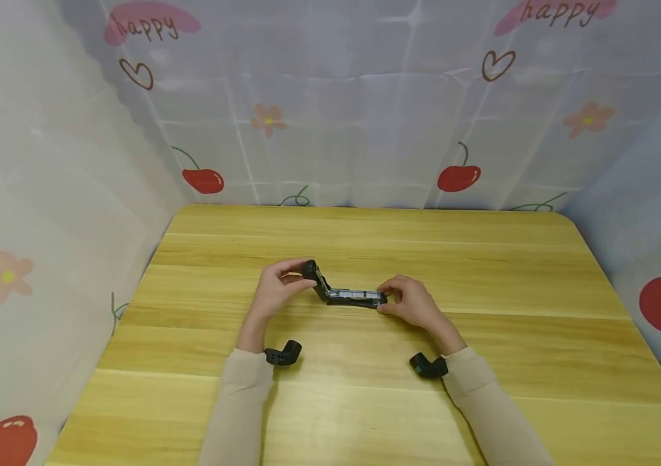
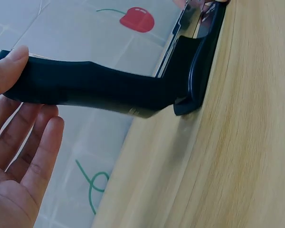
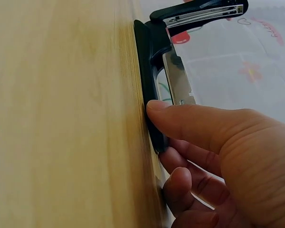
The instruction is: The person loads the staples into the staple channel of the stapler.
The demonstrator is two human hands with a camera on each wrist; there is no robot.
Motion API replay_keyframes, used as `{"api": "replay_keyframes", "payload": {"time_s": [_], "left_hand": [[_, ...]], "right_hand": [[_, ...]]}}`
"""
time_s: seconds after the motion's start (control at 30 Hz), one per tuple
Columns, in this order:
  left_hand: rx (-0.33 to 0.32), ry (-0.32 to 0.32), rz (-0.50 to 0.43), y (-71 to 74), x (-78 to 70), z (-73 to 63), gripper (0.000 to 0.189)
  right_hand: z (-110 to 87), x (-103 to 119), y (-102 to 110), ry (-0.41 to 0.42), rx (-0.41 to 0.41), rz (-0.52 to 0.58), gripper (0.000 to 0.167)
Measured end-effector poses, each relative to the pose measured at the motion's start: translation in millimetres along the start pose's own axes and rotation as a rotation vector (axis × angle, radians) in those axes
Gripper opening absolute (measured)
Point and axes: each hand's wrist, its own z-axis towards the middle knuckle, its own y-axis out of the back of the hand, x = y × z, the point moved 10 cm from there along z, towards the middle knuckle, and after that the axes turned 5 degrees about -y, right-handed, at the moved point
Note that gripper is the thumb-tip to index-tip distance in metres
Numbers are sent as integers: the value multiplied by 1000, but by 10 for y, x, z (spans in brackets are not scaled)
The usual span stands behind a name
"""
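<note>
A black stapler (image 1: 354, 299) lies on the wooden table with its top arm swung up and back to the left. Its metal staple channel (image 3: 178, 78) is exposed along the base. My left hand (image 1: 275, 288) pinches the end of the raised top arm (image 2: 95, 85) between thumb and fingers. At the other end, my right hand (image 1: 414, 302) grips the front tip of the base (image 3: 149, 90), thumb on the near side and fingertips curled at the far side. The underside of the raised arm shows a metal lining in the right wrist view.
The wooden table (image 1: 365, 414) runs to a patterned curtain (image 1: 354, 142) at the back, with more curtain at both sides. Black wrist cameras sit on the left wrist (image 1: 284, 354) and the right wrist (image 1: 428, 366), above the tabletop.
</note>
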Motion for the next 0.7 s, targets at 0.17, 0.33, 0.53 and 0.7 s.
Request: {"api": "replay_keyframes", "payload": {"time_s": [0.17, 0.33, 0.53, 0.7], "left_hand": [[-1, -43, 19, -105, -55, 42, 42], [17, -104, 41, -233, -137, 66, 40], [38, -143, 72, -402, -220, 89, 39], [77, -179, 115, -587, -259, 111, 38]], "right_hand": [[6, -19, -5, -22, 6, 2, 33], [9, -23, -2, -26, 8, 9, 32], [-1, -25, -16, -25, 18, 10, 33], [0, -29, -15, -30, 8, 12, 33]]}}
